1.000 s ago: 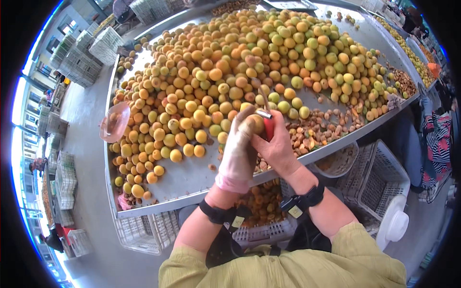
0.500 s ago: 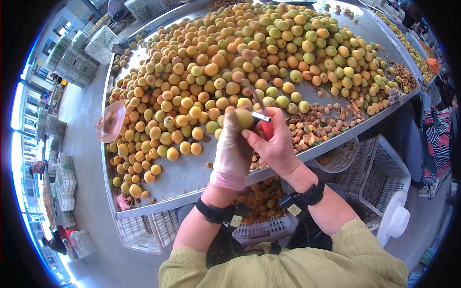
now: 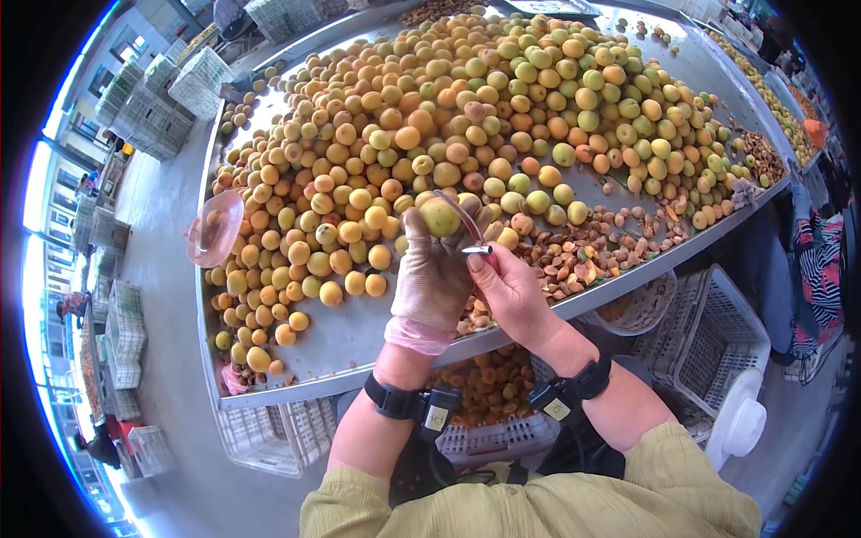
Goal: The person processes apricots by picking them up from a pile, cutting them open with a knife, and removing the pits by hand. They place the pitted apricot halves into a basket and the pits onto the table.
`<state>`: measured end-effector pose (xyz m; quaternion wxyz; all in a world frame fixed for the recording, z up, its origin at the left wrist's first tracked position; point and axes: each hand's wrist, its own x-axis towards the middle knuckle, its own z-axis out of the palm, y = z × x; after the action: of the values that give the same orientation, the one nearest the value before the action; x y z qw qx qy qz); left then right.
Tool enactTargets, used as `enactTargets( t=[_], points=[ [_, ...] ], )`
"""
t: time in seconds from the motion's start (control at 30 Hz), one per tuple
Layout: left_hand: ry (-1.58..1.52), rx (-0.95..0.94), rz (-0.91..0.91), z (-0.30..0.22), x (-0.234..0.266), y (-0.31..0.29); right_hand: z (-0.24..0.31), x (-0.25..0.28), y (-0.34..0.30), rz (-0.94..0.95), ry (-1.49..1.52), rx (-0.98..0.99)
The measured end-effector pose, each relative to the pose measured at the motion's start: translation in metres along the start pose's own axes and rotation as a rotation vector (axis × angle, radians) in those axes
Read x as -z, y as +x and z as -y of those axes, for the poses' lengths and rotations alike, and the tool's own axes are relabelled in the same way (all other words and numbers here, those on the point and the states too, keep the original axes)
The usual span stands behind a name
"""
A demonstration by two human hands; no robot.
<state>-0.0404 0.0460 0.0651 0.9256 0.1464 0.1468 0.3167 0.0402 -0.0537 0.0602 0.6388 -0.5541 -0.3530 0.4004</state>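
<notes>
My left hand (image 3: 429,291), in a pale glove with a pink cuff, is closed around a yellow-green apricot (image 3: 439,217) above the near side of the table. My bare right hand (image 3: 514,291) grips a small knife (image 3: 470,229) by its handle, which the fingers mostly hide. The knife's thin curved blade rises from a shiny metal collar and lies along the right side of the apricot; whether it has cut in, I cannot tell. Beyond my hands spreads a big heap of apricots (image 3: 359,134). Split apricot pieces and stones (image 3: 574,264) lie to the right of my right hand.
A raised metal rim (image 3: 305,391) edges the table. Below it are a crate of apricot halves (image 3: 489,430), a white crate (image 3: 269,439) and a grey crate (image 3: 717,359). A clear pink scoop-like dish (image 3: 215,229) sits on the left edge. White crates stand stacked further left.
The left hand has rolled open toward me, showing more of its palm and the apricot. The right hand has moved lower, the knife's blade now curving around the apricot's right side.
</notes>
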Motion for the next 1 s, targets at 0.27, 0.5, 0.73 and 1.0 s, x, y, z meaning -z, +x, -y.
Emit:
enactTargets(
  t=[0.27, 0.5, 0.73, 1.0],
  points=[
    [0.184, 0.000, -0.011, 0.002, -0.008, -0.007, -0.003, -0.008, 0.003, -0.093, -0.217, 0.048],
    [0.307, -0.106, 0.106, -0.001, 0.004, -0.009, -0.009, -0.005, 0.006, -0.078, -0.202, 0.063],
    [0.573, -0.155, -0.213, 0.011, -0.002, -0.012, -0.022, -0.001, 0.006, -0.137, -0.445, 0.084],
    [0.445, -0.010, 0.062, -0.001, 0.019, -0.007, -0.006, 0.016, -0.008, -0.051, -0.283, 0.094]
  ],
)
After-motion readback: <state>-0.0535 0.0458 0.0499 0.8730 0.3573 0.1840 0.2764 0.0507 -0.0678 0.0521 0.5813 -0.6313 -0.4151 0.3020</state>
